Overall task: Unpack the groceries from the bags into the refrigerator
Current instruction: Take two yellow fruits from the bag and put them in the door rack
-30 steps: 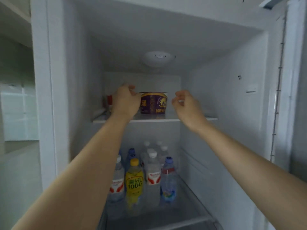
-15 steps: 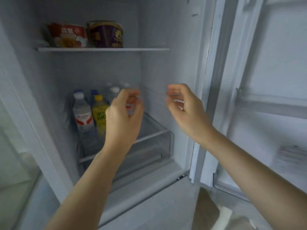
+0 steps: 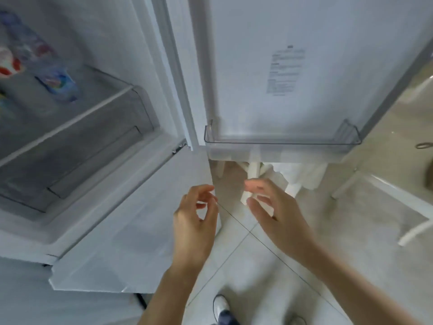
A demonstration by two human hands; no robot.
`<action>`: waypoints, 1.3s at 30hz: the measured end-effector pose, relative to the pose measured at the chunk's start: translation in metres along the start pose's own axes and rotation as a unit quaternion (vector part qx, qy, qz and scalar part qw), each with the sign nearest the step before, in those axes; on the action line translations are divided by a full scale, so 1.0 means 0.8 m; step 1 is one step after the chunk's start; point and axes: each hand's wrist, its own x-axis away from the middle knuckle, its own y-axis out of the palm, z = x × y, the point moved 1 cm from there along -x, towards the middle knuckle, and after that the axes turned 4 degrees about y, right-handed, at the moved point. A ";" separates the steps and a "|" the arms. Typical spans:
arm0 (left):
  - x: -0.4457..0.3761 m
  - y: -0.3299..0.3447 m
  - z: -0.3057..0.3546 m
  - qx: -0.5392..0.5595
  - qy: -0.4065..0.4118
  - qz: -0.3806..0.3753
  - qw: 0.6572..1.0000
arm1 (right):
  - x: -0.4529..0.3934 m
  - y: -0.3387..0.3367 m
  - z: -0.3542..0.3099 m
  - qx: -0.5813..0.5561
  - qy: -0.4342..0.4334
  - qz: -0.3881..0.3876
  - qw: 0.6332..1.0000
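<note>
Your left hand [image 3: 195, 221] hangs in front of the fridge [image 3: 131, 66], fingers loosely curled, nothing in it. Your right hand [image 3: 275, 214] is just beside it, apart, fingers relaxed and partly spread, also w/o load. Both sit over the tiled floor [image 3: 257, 266], below the open door [image 3: 293, 66]. Door's clear bin [image 3: 281, 146] is above the hands. White bags [image 3: 297, 177] sit on the floor beyond the hands, partly hidden by the bin. Bottles [image 3: 56, 83] stand inside the fridge, upper left, blurred. A shoe [image 3: 221, 310] shows at btm edge.
</note>
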 end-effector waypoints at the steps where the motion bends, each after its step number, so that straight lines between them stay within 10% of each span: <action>1: 0.014 0.021 -0.003 0.001 -0.014 -0.022 1.000 | 0.018 -0.012 0.020 0.002 0.026 0.007 1.000; 21: 0.190 0.426 0.089 -0.078 0.047 -0.394 0.914 | 0.284 -0.331 0.286 0.033 0.334 0.134 0.932; 39: -0.063 0.674 0.141 -0.106 0.086 -0.378 0.916 | 0.020 -0.537 0.425 0.077 0.306 0.130 0.940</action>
